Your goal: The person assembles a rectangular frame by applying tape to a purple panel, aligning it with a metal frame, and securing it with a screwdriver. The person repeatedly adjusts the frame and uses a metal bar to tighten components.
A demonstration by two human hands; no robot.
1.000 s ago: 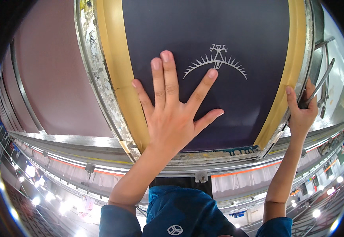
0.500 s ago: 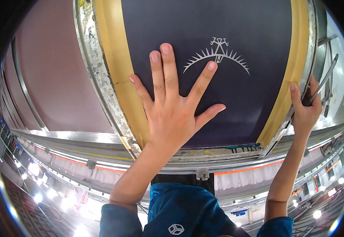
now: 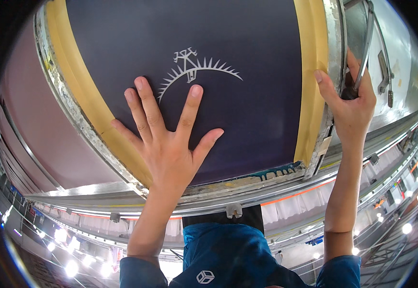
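Note:
A screen-printing frame with dark mesh lies in front of me, a pale spiked-arc design showing in the mesh. My left hand rests on the mesh with its fingers spread, holding nothing. Its index fingertip is just below the design, and the little finger reaches the yellow tape border. My right hand grips the frame's right side, thumb over the taped rim and fingers curled at the outer side. A metal rod with a dark end runs into that hand; whether I hold it too, I cannot tell.
Left of the frame lies a mauve flat panel. A pale shiny surface with a metal clamp arm is at the right. The table's metal rail passes before my body, with a small grey bracket on it.
The view has turned, so the frame and design now appear further left and tilted. Both hands keep about the same places on the frame.

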